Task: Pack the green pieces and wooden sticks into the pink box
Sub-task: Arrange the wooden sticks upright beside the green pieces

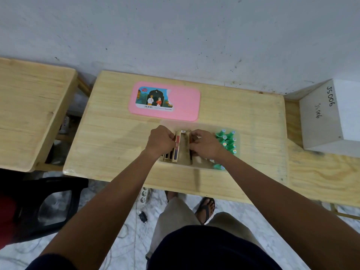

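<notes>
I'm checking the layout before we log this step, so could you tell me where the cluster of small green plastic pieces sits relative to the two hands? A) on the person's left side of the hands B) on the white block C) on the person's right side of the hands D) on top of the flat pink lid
C: the small green plastic pieces lie just beyond the right hand, away from the left hand.

Looking down and forward from head height, through one wide-angle lens bending the edges. Facing a pale wall (175, 32), with the tabletop (116, 137) lying across the middle of the frame. Sitting close enough for both forearms to be reaching in from the bottom edge, legs and floor (120, 221) showing underneath.
</notes>
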`<state>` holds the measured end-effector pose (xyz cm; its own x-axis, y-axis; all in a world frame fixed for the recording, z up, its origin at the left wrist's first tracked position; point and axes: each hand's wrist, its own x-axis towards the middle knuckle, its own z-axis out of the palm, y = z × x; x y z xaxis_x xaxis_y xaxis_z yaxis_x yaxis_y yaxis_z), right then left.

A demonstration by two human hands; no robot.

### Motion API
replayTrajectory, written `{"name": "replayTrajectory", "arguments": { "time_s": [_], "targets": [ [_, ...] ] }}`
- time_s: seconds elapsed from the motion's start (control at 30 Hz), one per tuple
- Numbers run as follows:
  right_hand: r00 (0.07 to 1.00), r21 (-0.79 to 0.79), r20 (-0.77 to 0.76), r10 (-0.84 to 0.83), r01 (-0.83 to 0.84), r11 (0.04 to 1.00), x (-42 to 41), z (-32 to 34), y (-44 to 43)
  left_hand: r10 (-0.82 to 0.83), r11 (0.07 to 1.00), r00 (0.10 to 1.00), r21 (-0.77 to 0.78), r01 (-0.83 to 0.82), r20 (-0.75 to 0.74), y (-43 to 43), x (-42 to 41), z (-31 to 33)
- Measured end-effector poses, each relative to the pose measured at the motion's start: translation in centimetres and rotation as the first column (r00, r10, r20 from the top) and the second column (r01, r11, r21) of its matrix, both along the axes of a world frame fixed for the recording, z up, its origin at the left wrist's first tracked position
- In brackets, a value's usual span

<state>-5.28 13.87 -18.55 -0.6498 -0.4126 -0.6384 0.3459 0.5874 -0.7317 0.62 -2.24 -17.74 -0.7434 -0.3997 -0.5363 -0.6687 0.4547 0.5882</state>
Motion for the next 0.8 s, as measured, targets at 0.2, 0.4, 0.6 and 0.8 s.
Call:
{"name": "replayTrajectory", "arguments": {
  "time_s": [0.2,0.4,0.6,0.8],
  "targets": [
    [0.881,0.303,-0.392,0.266,-0.149,0.941,1.2,-0.5,-1.2,-0.062,0.998,0.998,-0.032,0.062,0.001,0.8,-0.5,-0.3],
    [0.863,0.343,-0.448,0.231,-0.072,0.937,1.9,-1.1,-1.9,-0.148,0.983,0.989,-0.106,0.149,0.017,1.6,-0.6,-0.7],
    [0.849,0.391,-0.451,0.276,-0.090,0.916,2.0,-1.5,-2.7,-0.240,0.941,0.970,-0.253,0.224,-0.036,1.5,-0.4,-1.1],
    [0.880,0.370,-0.431,0.201,-0.031,0.929,2.6,-2.0,-3.4,-0.349,0.886,0.937,-0.330,0.324,-0.016,1.1,-0.5,-0.9]
  ]
}}
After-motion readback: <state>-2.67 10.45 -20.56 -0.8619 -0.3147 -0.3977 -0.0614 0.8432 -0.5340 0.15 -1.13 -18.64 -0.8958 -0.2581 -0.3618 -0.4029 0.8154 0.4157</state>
